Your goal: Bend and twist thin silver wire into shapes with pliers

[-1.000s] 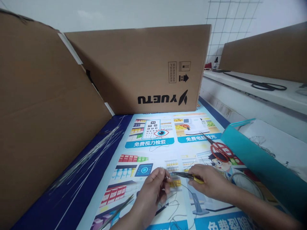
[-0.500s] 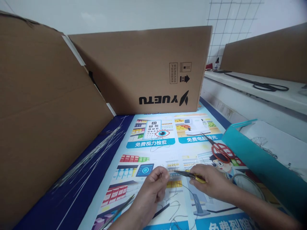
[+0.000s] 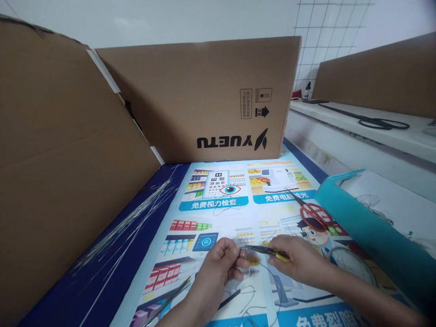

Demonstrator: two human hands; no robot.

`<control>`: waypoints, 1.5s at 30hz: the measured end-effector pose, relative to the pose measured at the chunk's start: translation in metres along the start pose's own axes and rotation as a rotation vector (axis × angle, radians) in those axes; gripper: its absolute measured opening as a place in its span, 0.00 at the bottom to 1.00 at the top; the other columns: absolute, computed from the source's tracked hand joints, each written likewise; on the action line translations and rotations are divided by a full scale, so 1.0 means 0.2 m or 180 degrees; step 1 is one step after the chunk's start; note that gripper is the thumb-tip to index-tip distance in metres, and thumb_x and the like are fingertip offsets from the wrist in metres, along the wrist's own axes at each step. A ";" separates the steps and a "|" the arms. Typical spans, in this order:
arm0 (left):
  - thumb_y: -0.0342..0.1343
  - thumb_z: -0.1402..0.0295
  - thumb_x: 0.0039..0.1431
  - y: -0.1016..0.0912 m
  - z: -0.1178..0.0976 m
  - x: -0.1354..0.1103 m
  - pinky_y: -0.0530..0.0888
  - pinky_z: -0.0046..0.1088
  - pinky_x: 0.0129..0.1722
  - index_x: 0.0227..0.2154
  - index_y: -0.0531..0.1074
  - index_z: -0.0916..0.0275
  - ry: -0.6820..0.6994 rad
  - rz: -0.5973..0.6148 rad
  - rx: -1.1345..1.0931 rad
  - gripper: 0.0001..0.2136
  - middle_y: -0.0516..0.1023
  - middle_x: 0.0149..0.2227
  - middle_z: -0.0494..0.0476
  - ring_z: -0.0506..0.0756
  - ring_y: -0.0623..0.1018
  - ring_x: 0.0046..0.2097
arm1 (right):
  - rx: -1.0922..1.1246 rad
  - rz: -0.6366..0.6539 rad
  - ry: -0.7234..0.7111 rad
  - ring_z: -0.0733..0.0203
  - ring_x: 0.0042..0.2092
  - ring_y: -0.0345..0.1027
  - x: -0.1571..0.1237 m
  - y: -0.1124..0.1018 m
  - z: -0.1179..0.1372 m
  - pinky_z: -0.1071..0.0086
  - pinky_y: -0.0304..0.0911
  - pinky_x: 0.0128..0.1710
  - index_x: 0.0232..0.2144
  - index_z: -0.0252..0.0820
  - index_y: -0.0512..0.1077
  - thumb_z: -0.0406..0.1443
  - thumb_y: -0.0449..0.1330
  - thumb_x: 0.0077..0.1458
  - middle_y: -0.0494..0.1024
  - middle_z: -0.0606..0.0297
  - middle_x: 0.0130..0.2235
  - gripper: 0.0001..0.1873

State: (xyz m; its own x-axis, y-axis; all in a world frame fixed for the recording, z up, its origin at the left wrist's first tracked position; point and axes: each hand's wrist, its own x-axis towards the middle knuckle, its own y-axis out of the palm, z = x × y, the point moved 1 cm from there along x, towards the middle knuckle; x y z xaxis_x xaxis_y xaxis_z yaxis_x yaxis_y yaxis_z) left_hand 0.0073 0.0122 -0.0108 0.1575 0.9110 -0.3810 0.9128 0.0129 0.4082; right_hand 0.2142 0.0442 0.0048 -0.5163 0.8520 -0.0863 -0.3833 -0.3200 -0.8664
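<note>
My left hand [image 3: 218, 268] is closed in a pinch on a thin wire [image 3: 247, 272] that curls down toward me over the printed poster [image 3: 218, 204]. My right hand [image 3: 299, 261] grips small yellow-handled pliers [image 3: 267, 250], whose dark tips point left and meet the wire at my left fingertips. Both hands rest low over the poster near its front edge. More bent wire pieces [image 3: 248, 299] lie just in front of my left hand.
Red-handled scissors [image 3: 311, 211] lie on the poster to the right. A bundle of straight silver wires [image 3: 126, 222] lies left on the blue surface. Cardboard walls [image 3: 204, 95] stand behind and left. A teal tray [image 3: 361, 227] with wire bits sits right. Black scissors [image 3: 378, 121] lie on the far ledge.
The hands stayed almost in place. My left fingers turned the wire slightly and the plier tips shifted a little against it.
</note>
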 end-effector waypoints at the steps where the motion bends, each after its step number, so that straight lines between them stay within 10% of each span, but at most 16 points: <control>1: 0.57 0.62 0.52 0.00 0.00 0.00 0.67 0.20 0.22 0.26 0.63 0.63 -0.0003 -0.0008 0.0002 0.11 0.74 0.28 0.54 0.48 0.72 0.27 | 0.0003 0.0006 0.0000 0.62 0.32 0.63 0.00 0.00 0.00 0.73 0.51 0.29 0.31 0.46 0.69 0.41 0.54 0.51 0.72 0.68 0.30 0.08; 45: 0.59 0.71 0.48 -0.04 0.04 0.02 0.60 0.18 0.17 0.24 0.62 0.62 -0.0085 0.0282 0.0329 0.09 0.72 0.19 0.49 0.45 0.68 0.18 | -0.0170 0.0239 0.0054 0.63 0.31 0.63 -0.01 -0.02 0.06 0.73 0.50 0.28 0.30 0.45 0.69 0.41 0.55 0.50 0.71 0.67 0.30 0.07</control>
State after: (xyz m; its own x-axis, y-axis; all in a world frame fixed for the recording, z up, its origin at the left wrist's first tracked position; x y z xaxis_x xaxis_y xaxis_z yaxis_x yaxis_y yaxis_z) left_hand 0.0042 0.0128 -0.0221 0.2480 0.8955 -0.3696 0.9286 -0.1110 0.3542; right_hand 0.2068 0.0386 0.0139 -0.5289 0.8335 -0.1598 -0.3024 -0.3610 -0.8822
